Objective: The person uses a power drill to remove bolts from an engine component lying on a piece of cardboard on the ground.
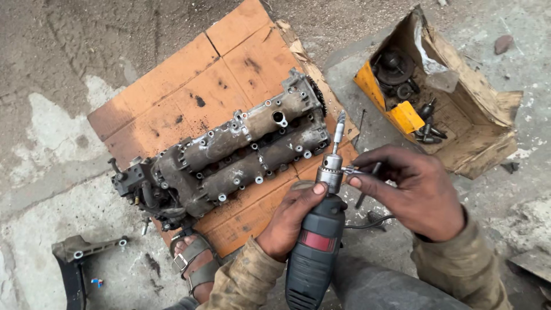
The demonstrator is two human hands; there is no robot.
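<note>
At the far left, on the bare concrete floor [40, 172], lies a small grey metal bracket [86, 247], well apart from the work. Next comes a flattened sheet of orange cardboard [189, 97], and across its lower right half rests a grimy engine cylinder head [229, 155], its long axis running from the sheet's lower left edge up toward its right corner; a sandalled foot [192, 261] sits just below the sheet's lower edge. Over that lower right edge the person's left hand [290, 221] is wrapped firmly around the neck of a dark grey electric drill [315, 252] with a red band, thumb pressed up against the metal chuck [331, 169]. The drill looks moderately heavy, rigid, and likely a little greasy, so the ribbed body below the chuck seems the sound place to hold it, as the hand does. Its long axis runs from the lower edge of the view up and slightly right, and a slim wire brush bit [339, 129] points away from the person toward the right end of the cylinder head. The right hand [419, 192] is closed by the fingertips on a small chuck key [353, 170] set into the side of the chuck. Farthest right, a torn cardboard box [459, 115] on the floor holds dark metal parts [402, 74].
</note>
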